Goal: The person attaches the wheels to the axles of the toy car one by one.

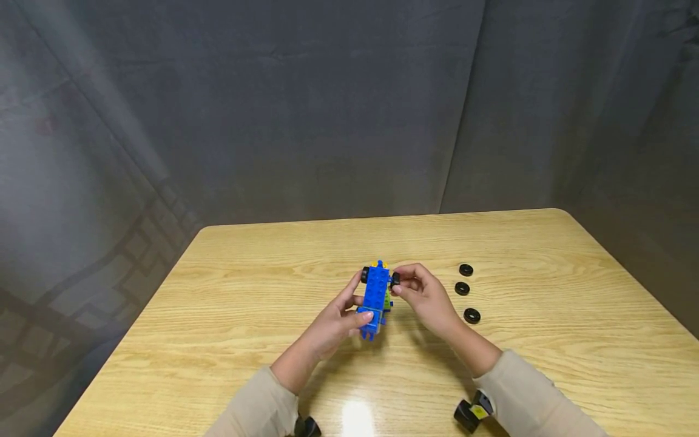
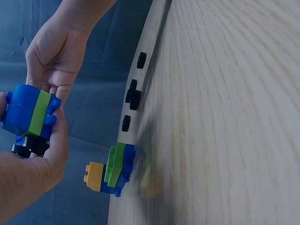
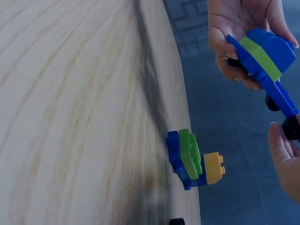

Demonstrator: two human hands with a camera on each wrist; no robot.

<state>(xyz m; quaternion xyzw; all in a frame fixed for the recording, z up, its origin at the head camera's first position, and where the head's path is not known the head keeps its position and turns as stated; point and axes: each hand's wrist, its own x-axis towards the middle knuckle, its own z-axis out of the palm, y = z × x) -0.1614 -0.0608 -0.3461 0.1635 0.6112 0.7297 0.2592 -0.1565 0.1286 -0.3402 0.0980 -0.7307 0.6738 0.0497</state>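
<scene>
A blue toy block vehicle [image 1: 375, 288] is held up over the table, its studded blue base facing the head camera. My left hand [image 1: 333, 328] grips its near end, thumb pressed on the blue block there. At its far right side my right hand [image 1: 431, 303] pinches a black wheel [image 1: 395, 279] between thumb and fingers, right at the base's edge. Another black wheel [image 1: 364, 274] sits on the left side. A lime green layer [image 3: 261, 58] shows between the vehicle's blue parts in the right wrist view.
Three loose black wheels [image 1: 462, 288] lie in a line on the wooden table [image 1: 262, 255], right of my hands. A second block build [image 2: 117, 166] of blue, green and yellow pieces stands on the table, mostly hidden in the head view. Dark curtains [image 1: 327, 121] hang behind the table.
</scene>
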